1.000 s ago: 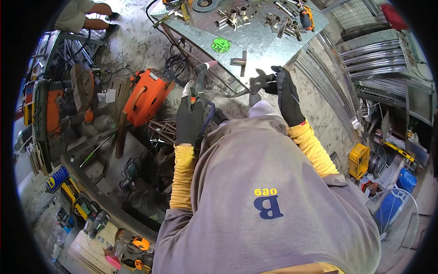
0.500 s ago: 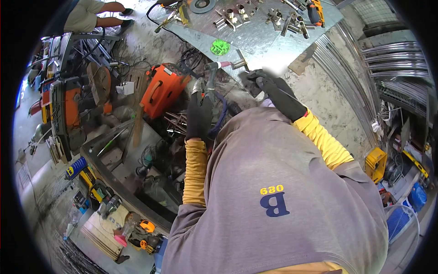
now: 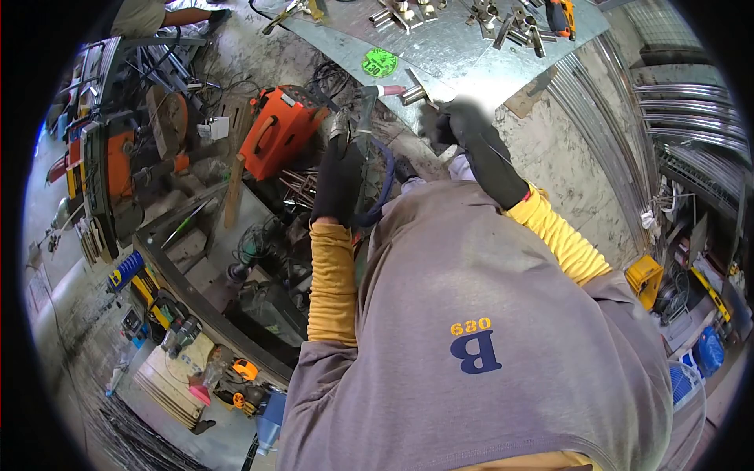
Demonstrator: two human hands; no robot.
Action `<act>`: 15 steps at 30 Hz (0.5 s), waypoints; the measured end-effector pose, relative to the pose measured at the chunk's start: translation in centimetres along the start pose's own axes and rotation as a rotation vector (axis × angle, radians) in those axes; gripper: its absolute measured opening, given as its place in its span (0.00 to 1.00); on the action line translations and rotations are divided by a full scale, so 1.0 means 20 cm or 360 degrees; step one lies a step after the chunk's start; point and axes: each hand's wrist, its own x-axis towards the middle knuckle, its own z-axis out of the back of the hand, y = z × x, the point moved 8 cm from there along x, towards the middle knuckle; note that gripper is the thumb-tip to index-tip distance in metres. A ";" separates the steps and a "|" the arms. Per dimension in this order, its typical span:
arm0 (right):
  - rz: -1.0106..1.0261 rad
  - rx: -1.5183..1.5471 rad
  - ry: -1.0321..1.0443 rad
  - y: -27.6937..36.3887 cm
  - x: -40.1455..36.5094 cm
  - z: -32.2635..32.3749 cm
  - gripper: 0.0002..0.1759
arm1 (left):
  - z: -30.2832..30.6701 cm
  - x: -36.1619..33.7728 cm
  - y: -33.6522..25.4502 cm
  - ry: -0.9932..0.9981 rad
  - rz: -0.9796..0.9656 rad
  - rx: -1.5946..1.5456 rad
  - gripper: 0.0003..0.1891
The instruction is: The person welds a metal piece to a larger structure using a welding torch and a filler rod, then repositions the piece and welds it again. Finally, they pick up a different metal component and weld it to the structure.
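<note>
My left hand (image 3: 340,177), in a dark glove, is closed around a TIG welding torch (image 3: 366,110). The torch's pink cup points right, at a small metal tube joint (image 3: 414,93) on the near corner of the metal table (image 3: 463,59). My right hand (image 3: 481,153), also gloved, is closed on a thin filler rod (image 3: 499,152) running along the back of the glove. Its fingers are just right of the joint, and blur hides the fingertips. A round green label (image 3: 379,63) lies on the table behind the joint.
Several short tube pieces (image 3: 522,31) and an orange power tool (image 3: 561,17) lie at the table's back right. An orange welding machine (image 3: 281,132) stands on the floor at left, near cables. Long metal tubes (image 3: 601,118) lie at right. Another person's leg (image 3: 188,16) shows top left.
The view has shifted, so the tabletop sits higher in frame. My right hand has risen slightly in the picture, and its fingertips are now blurred. The torch still points at the joint.
</note>
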 end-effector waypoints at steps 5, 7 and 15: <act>0.0170 -0.0134 -0.0090 -0.02 0.08 0.11 0.19 | -0.01 -0.01 0.08 0.0016 0.0235 -0.0191 0.05; 0.0109 -0.0036 -0.0073 -0.05 0.11 0.12 0.20 | 0.00 0.01 0.08 0.0033 -0.0074 0.0153 0.04; -0.0008 -0.0064 0.0069 -0.10 0.16 0.09 0.18 | -0.09 -0.02 0.02 0.0094 -0.0604 0.0564 0.03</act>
